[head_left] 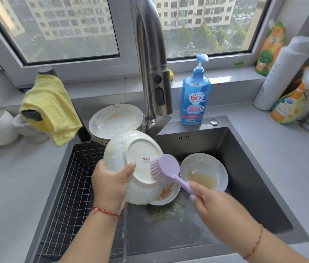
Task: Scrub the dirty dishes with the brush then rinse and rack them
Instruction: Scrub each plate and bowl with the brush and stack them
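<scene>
The white bowl (130, 164) hangs upturned over the sink (244, 168), near its left edge, gripped at the rim by the left hand (110, 183). The right hand (212, 204) curls round the purple brush (166, 170), bristles against the bowl's base. Two dirty bowls (203, 170) lie in the sink below.

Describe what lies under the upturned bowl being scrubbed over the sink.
Under the bowl held by the left hand, a dirty dish with orange residue sticks out on the sink floor. Most of that dish is covered, so anything else beneath cannot be seen.
</scene>
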